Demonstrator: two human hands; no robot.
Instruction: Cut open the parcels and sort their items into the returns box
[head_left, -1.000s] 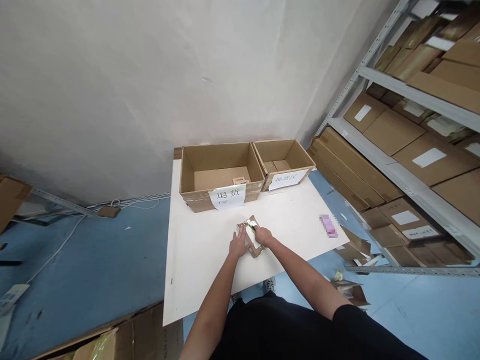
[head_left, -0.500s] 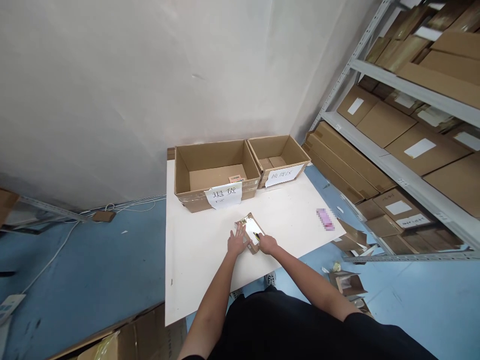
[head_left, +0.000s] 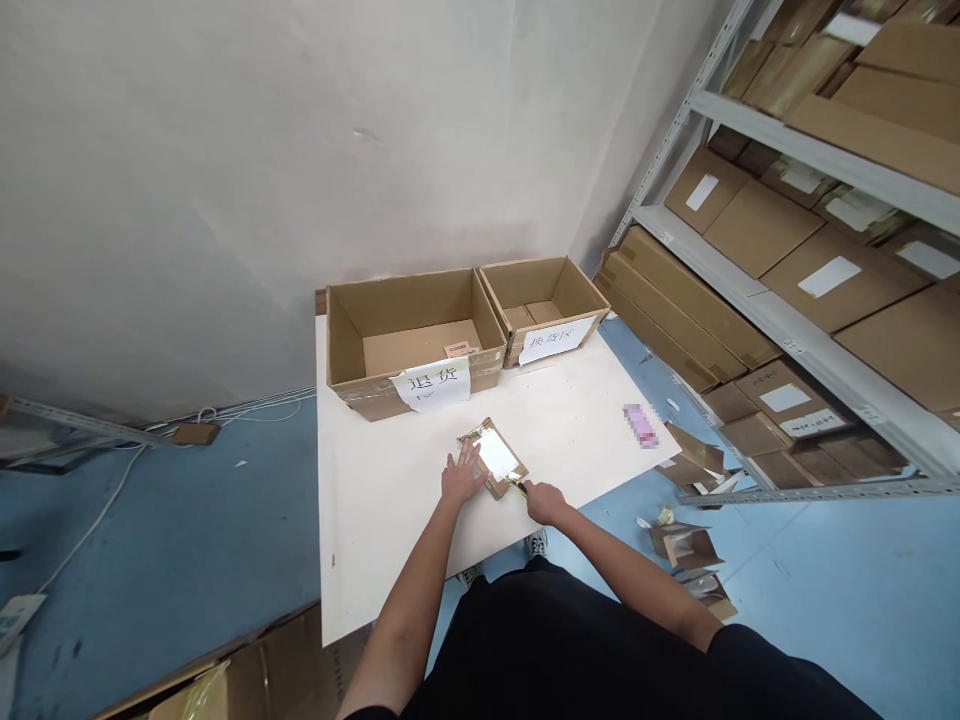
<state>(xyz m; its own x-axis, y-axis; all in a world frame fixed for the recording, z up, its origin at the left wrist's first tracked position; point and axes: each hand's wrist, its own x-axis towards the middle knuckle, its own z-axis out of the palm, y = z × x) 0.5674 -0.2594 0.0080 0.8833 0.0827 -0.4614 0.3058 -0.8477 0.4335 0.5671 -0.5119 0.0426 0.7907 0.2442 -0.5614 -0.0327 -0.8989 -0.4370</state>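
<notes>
A small flat cardboard parcel [head_left: 493,456] with a white label lies on the white table [head_left: 390,520]. My left hand [head_left: 461,474] rests flat on its left edge, fingers spread. My right hand [head_left: 545,500] is closed around a small yellow-and-black cutter [head_left: 519,486], whose tip sits at the parcel's near right corner.
Two open cardboard boxes with paper labels stand at the table's far edge, a large one [head_left: 409,340] and a smaller one [head_left: 541,305]. A pink object [head_left: 640,424] lies at the table's right. Metal shelving [head_left: 810,330] full of cartons stands to the right. Cardboard scraps [head_left: 686,545] litter the blue floor.
My right hand has drawn the cutter back along the parcel toward me, from its middle to its near corner. My left hand stays on the parcel. The view has shifted slightly.
</notes>
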